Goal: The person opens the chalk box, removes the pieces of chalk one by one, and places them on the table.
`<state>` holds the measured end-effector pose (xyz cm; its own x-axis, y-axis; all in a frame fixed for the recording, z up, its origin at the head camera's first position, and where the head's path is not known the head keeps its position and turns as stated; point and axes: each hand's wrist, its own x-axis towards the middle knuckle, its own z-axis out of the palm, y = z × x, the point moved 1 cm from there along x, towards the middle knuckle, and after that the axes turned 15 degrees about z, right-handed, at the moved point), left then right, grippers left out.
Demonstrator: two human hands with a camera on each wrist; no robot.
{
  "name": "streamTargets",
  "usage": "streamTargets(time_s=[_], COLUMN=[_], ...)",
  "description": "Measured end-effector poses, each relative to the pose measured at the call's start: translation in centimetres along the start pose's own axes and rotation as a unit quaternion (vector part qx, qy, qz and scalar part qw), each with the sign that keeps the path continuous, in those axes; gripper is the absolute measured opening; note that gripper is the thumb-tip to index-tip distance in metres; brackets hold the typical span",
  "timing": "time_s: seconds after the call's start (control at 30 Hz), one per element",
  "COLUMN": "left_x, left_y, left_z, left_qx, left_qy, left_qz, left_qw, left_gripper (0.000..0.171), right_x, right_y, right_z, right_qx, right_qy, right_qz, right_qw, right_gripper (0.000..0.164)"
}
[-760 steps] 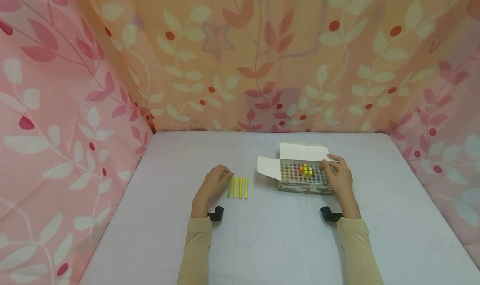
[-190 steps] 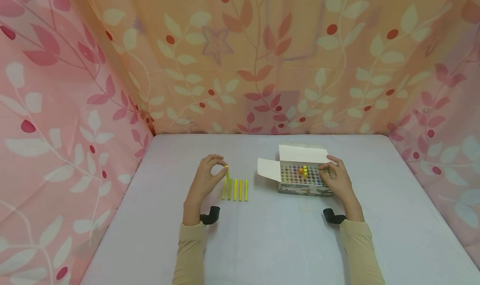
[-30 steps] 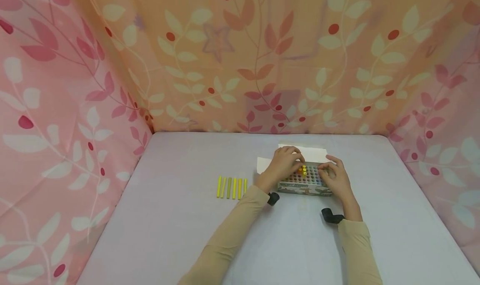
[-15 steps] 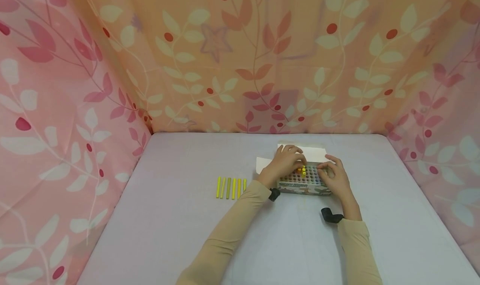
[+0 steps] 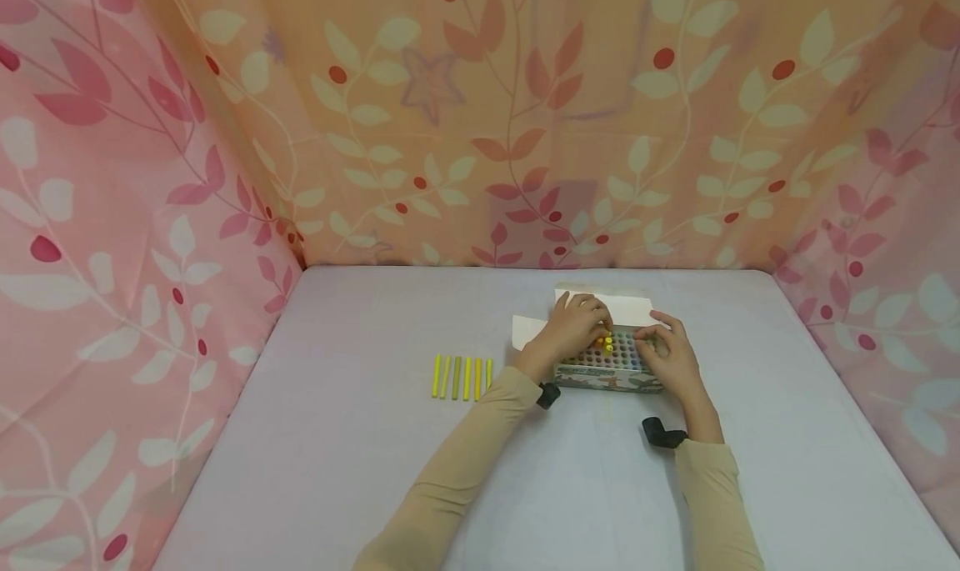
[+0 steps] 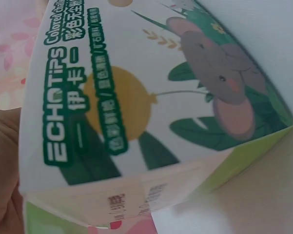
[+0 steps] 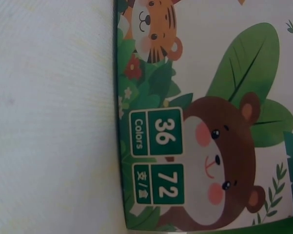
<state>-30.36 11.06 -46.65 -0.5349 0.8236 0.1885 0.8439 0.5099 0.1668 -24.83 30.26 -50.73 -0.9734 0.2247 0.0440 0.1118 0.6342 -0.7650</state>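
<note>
Yellow upright chalks (image 5: 609, 346) beside left hand (image 5: 572, 325)

On the white cloth-covered table (image 5: 322, 479), a printed rectangular cardboard box (image 5: 603, 378) lies right of centre, one white cardboard side flap (image 5: 522, 331) spread to its left and a white cardboard back flap (image 5: 632, 308) behind. Inside, a few yellow and orange cylindrical chalk sticks (image 5: 610, 345) stand above the rest. The bare left hand (image 5: 566, 328) hangs over the box's left part; the bare right hand (image 5: 671, 358) is at its right end. Left of the box lie six yellow and greenish chalk sticks (image 5: 456, 378), side by side. A leaf-patterned orange fabric curtain (image 5: 457, 146) hangs behind the table.
</note>
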Motion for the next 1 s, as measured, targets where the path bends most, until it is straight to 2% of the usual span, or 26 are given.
streamTargets(time_s=[0.17, 0.4, 0.6, 0.8, 1.0], left_x=[-0.2, -0.5, -1.1, -1.5, -2.2], left_y=[0.1, 0.2, 0.1, -0.2, 0.0], left_z=[0.1, -0.9, -1.4, -1.3, -1.9], left_qx=[0.000, -0.016, -0.033, -0.045, -0.056], left_qy=[0.015, 0.069, 0.099, 0.136, 0.167], left_qz=[0.002, 0.001, -0.004, -0.004, -0.009], left_qw=[0.9999, 0.9975, 0.9945, 0.9897, 0.9843], left_gripper=[0.019, 0.022, 0.021, 0.020, 0.020], right_x=[0.0, 0.2, 0.2, 0.1, 0.1], right_y=[0.0, 0.1, 0.1, 0.1, 0.2], right_z=[-0.1, 0.0, 0.0, 0.0, 0.1], right_qx=[-0.001, -0.004, -0.005, -0.003, 0.000], right_qy=[-0.002, -0.002, -0.003, -0.003, -0.003], right_qz=[-0.001, -0.001, 0.001, -0.003, -0.007], right_qw=[1.000, 1.000, 1.000, 1.000, 1.000], right_gripper=[0.014, 0.014, 0.015, 0.014, 0.013])
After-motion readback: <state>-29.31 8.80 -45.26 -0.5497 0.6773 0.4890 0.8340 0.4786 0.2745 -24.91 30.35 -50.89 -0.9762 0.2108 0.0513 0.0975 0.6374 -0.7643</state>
